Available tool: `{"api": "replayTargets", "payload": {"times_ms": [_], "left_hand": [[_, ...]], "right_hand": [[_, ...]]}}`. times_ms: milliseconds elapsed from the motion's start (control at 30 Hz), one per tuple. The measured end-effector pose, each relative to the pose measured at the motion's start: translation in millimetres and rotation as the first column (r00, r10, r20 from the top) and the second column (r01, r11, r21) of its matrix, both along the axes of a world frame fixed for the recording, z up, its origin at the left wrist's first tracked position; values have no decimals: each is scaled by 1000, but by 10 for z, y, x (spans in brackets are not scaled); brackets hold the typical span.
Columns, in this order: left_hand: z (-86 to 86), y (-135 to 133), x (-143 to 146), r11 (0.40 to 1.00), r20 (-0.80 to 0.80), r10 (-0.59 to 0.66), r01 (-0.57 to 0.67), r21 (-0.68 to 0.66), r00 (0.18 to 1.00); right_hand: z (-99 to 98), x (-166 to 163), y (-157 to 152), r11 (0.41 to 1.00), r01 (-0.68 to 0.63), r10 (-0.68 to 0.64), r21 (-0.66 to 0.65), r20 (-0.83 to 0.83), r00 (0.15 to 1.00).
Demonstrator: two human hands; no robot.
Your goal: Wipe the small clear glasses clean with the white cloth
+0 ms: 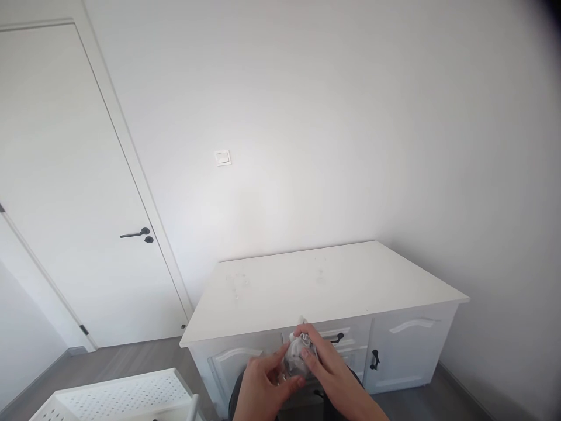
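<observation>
Both my hands meet low in the middle of the view, in front of a white cabinet [324,286]. My left hand [262,386] and my right hand [331,365] together grip a small crumpled clear plastic bag or wrapper [298,352] with something whitish inside. My right fingers curl over its top, my left fingers pinch its lower left side. What is inside I cannot make out. The bundle hangs just before the cabinet's front edge, near a drawer with a black handle [337,338].
The white cabinet stands against a white wall, with black handles [374,359] on its doors. A white door [65,193] with a dark lever handle [137,234] is at left. A light switch [222,157] sits on the wall. A white perforated cart top [118,397] is at bottom left.
</observation>
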State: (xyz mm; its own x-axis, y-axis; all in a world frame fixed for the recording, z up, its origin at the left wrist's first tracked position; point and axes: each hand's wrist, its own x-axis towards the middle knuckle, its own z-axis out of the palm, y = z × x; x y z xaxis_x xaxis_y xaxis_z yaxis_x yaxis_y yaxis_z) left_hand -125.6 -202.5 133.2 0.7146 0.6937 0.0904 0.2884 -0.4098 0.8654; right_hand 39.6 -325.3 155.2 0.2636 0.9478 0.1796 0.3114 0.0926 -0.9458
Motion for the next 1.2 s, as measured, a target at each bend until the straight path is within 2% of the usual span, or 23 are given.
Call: {"api": "replayTargets", "payload": {"times_ms": [100,133,167,200,233,267,333,367,400,467,533,567,600,667,733,800,867,933,1000,1033,1100,1200], "left_hand": [[83,52,-119,952,88,-168,185,-244,982],[113,68,-160,939,86,-208,223,-261,974],[136,82,-198,948,63,-220,229,-219,973],[149,94,-231,972,28,-204,205,-111,979],[149,104,-256,985,-6,-163,164,55,987],[137,113,-274,963,-30,-114,118,243,993],[95,130,-291,840,-38,-47,60,539,998],[74,135,-290,797,-40,-36,52,602,999],[59,137,-284,792,-42,-34,53,608,999],[51,126,-257,876,-40,-43,57,479,998],[72,96,-223,971,-12,-79,80,225,997],[89,78,-209,990,5,-115,114,80,993],[107,61,-198,985,17,-163,164,-62,986],[144,37,-191,911,42,-290,290,-294,956],[183,28,-197,840,93,-352,358,-408,931],[227,28,-206,857,124,-298,322,-401,947],[275,25,-208,928,87,-201,218,-304,976],[308,18,-202,984,-8,-141,139,-110,990],[302,9,-181,988,-91,-99,109,108,991],[281,5,-165,980,-116,-85,104,169,990],[210,-2,-125,984,-123,-92,109,141,988],[91,-16,-78,986,0,-138,138,-96,990]], "right_hand": [[55,-2,-56,993,-99,105,64,-98,990],[81,-12,-68,988,-130,136,78,-87,987],[107,-29,-73,985,-155,160,76,-55,986],[130,-51,-71,984,-170,171,62,-17,985],[150,-76,-62,985,-171,170,40,9,985],[166,-102,-48,987,-158,158,20,11,987],[185,-142,-13,993,-120,120,-7,-64,991],[187,-155,3,995,-102,100,-13,-130,986],[184,-162,16,996,-91,86,-18,-194,977],[158,-162,35,998,-63,57,-16,-243,968],[104,-150,46,1000,14,-10,19,-165,986],[69,-142,48,998,56,-52,39,-100,994],[31,-134,48,994,95,-93,60,-33,995],[-32,-120,37,987,120,-129,107,82,988],[-54,-118,11,988,72,-95,139,160,983],[-17,-128,-24,991,16,-37,130,161,986],[65,-141,-52,996,-17,12,85,58,998],[159,-137,-67,998,-53,57,43,-91,994],[231,-107,-74,996,-94,93,6,-198,976],[252,-86,-76,995,-103,99,-7,-213,972],[258,-43,-86,995,-99,94,-18,-171,981],[190,-15,-112,997,-72,70,-32,-54,996]]}}
